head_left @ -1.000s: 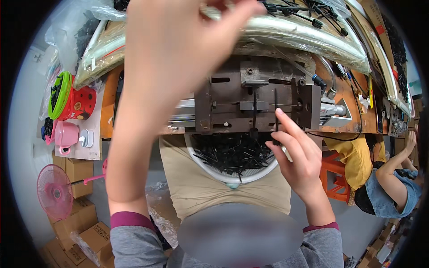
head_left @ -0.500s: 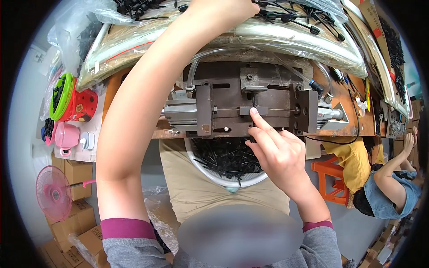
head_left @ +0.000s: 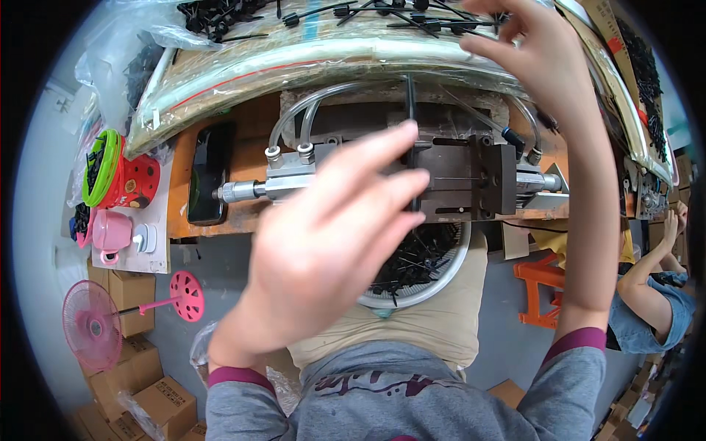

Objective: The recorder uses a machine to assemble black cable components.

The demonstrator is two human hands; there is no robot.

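Note:
My left hand (head_left: 316, 235), smeared by motion, reaches over the metal clamping fixture (head_left: 496, 176) on the bench. Its fingertips are at a slim black rod (head_left: 410, 99) that stands across the middle of the fixture, and they seem closed on it. Part of the fixture is hidden behind this hand. My right hand (head_left: 526, 44) is raised at the far right, over the plastic-wrapped tray (head_left: 294, 84). Its thumb and fingers are apart, close to loose black plastic parts (head_left: 412, 18) with thin stems. Nothing shows clearly between them.
A white-rimmed basket (head_left: 462, 257) of black parts sits at my lap. Left of the fixture lies a phone (head_left: 209, 173), with a red and green bucket (head_left: 136, 176) beyond it. A pink fan (head_left: 92, 327) and cartons stand lower left. A person (head_left: 654, 309) sits at right by an orange stool (head_left: 540, 290).
My left hand has come back from the tray to the fixture, where the long black rod now shows. My right hand has left the fixture and moved up to the tray.

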